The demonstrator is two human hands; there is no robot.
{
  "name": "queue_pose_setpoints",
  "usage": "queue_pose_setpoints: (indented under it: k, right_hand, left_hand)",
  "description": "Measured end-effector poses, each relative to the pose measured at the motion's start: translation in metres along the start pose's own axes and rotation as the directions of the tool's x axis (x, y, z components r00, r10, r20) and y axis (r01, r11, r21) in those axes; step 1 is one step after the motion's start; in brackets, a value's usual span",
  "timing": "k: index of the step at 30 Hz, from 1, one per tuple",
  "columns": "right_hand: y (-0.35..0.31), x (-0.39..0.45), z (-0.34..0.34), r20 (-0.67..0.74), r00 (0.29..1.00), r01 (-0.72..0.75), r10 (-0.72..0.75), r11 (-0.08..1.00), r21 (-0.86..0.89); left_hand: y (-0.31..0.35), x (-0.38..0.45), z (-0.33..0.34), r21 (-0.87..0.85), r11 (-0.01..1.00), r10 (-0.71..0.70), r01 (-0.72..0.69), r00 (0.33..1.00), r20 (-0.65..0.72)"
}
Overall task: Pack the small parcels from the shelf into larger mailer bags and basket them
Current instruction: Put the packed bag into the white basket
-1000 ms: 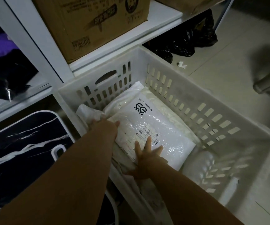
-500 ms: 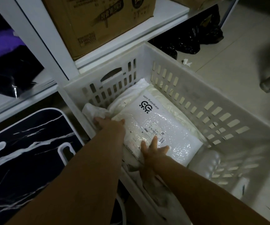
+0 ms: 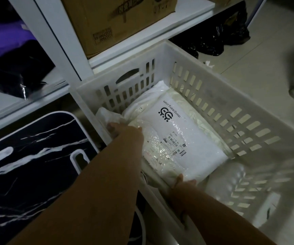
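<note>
White basket [image 3: 249,96]: both hands, left hand [image 3: 125,133], right hand [image 3: 183,184], fingers flat on mailer bag [image 3: 174,131].

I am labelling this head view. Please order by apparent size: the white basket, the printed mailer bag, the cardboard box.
1. white basket
2. printed mailer bag and cardboard box: unsure, because the frame cuts off the box, which also sits farther away.
</note>
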State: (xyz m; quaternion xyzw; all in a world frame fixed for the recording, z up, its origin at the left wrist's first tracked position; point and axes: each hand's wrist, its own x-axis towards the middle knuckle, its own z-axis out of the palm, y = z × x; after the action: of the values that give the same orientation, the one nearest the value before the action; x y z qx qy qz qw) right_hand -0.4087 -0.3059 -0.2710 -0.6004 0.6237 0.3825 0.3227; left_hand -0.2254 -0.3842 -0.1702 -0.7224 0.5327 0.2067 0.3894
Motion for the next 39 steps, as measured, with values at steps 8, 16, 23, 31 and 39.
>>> queue_pose_setpoints:
  k: [8, 16, 23, 31, 39]
  right_hand:
    - [0.002, -0.023, -0.018, 0.008, 0.999, 0.050, -0.049, 0.990, -0.132]
    - [-0.013, -0.105, -0.099, -0.133, 0.925, 0.317, -0.357, 0.915, -0.250]
    - [-0.027, -0.174, -0.118, -0.422, 0.812, 0.321, -0.402, 0.913, -0.251]
    - [-0.071, -0.279, -0.112, -0.573, 0.653, 0.346, -0.496, 0.867, -0.358]
    - [-0.166, -0.368, -0.061, -0.519, 0.468, 0.453, -0.716, 0.698, -0.554]
  left_hand:
    - [0.000, -0.027, -0.013, 0.298, 0.953, 0.115, -0.055, 0.975, -0.190]
    - [-0.020, -0.081, -0.008, 0.098, 0.977, 0.211, -0.188, 0.839, -0.501]
    - [-0.065, -0.162, -0.002, 0.129, 0.974, 0.225, -0.186, 0.733, -0.642]
    - [-0.156, -0.259, 0.040, -0.043, 0.984, 0.096, -0.171, 0.726, -0.681]
    - [-0.268, -0.317, 0.145, -0.315, 0.949, -0.188, -0.010, 0.785, -0.590]
